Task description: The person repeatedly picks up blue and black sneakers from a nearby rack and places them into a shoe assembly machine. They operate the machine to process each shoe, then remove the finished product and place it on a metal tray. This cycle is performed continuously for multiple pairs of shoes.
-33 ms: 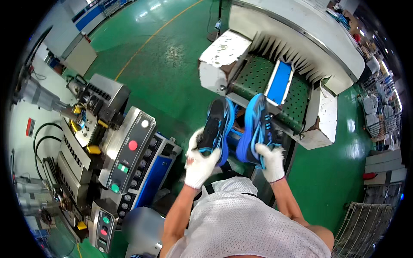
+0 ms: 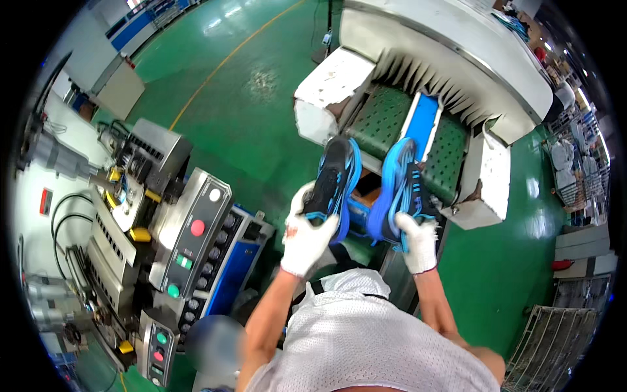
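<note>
Both my hands wear white knit gloves, and each holds one sneaker in front of me. My left hand is closed round the heel end of a black sneaker with a blue sole edge, its toe pointing away from me. In my right hand the heel of a matching blue and black sneaker is gripped, tilted so that its blue sole side faces the other shoe. The toes reach the front edge of a green perforated conveyor. Some fingers are hidden beneath the shoes.
A white machine housing with a fringed curtain stands over the conveyor, flanked by chipped white side boxes. A blue strip divides the belt. On the left is a machine with a button panel. Wire racks stand right.
The right sneaker has shifted slightly to the right, and the gap between the two toes is a little wider. Both hands keep their grip. The whole view has turned slightly.
</note>
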Demonstrator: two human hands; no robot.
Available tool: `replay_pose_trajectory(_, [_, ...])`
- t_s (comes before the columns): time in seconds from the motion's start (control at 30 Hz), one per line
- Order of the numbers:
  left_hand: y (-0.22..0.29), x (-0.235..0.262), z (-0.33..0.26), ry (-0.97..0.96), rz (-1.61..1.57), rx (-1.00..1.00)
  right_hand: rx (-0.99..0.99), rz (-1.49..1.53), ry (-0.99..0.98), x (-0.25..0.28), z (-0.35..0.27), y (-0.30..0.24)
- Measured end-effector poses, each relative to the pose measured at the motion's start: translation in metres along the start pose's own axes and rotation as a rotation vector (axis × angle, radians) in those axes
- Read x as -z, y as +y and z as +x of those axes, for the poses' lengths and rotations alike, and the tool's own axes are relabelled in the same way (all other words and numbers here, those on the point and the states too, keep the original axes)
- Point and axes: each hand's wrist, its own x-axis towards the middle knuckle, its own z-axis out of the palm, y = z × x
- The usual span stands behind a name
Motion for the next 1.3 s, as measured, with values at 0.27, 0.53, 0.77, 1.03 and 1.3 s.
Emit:
replay_pose_trajectory(0.27, [-0.042, -0.242, 0.292, -0.154, 0.511, -0.388, 0.165, -1.005, 0.47, 0.106, 0.248, -0.07])
replay_pose_trajectory(0.53, [-0.026, -0.258, 0.342, -0.313, 0.419, -0.194, 0.282, -1.469, 0.686, 0.116, 0.411, -0.108])
replay_pose_trajectory(0.77, [-0.18, -0.017, 0.041, -0.134, 0.515, 0.164, 0.639, -0.653, -0.51, -0.082, 0.204, 0.016])
replay_pose_trajectory(1.03, [-0.193, 0.171, -0.571, 1.397, 0.955, 1.298, 0.087, -1.062, -1.688, -0.189, 0.04, 0.228])
replay_pose_trajectory(1.3, [-0.168, 0.2, -0.783, 1.659, 0.569, 1.657, 0.461, -1.656, -1.755, -0.265, -0.093, 0.271])
